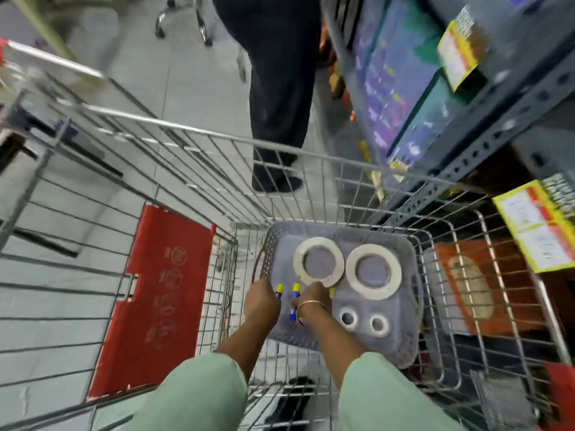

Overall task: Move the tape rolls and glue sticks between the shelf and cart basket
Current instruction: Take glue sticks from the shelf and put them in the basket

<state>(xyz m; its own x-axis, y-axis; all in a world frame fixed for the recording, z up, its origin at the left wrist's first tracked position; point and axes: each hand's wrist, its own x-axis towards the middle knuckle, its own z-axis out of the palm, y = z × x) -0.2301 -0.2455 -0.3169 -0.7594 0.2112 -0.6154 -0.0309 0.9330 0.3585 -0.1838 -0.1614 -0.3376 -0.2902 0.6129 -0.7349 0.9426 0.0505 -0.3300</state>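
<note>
A grey perforated basket (311,228) sits in the wire cart (217,136). Two large white tape rolls (317,242) (373,294) lie flat at its far end, and two small white tape rolls (341,319) (372,325) lie nearer me. My left hand (263,301) is closed around a blue glue stick with a yellow cap (279,288) at the basket's left side. My right hand (312,298), a bangle on its wrist, is closed over a second blue glue stick (293,311) right beside it. Another yellow cap (332,292) peeks out past my right hand.
The cart's red child-seat flap (155,290) hangs to the left of the basket. A person in dark trousers (280,88) stands just beyond the cart. A grey metal shelf (466,154) with yellow price tags (538,225) and coloured boxes lines the right side. An orange box (485,287) shows through the cart wires.
</note>
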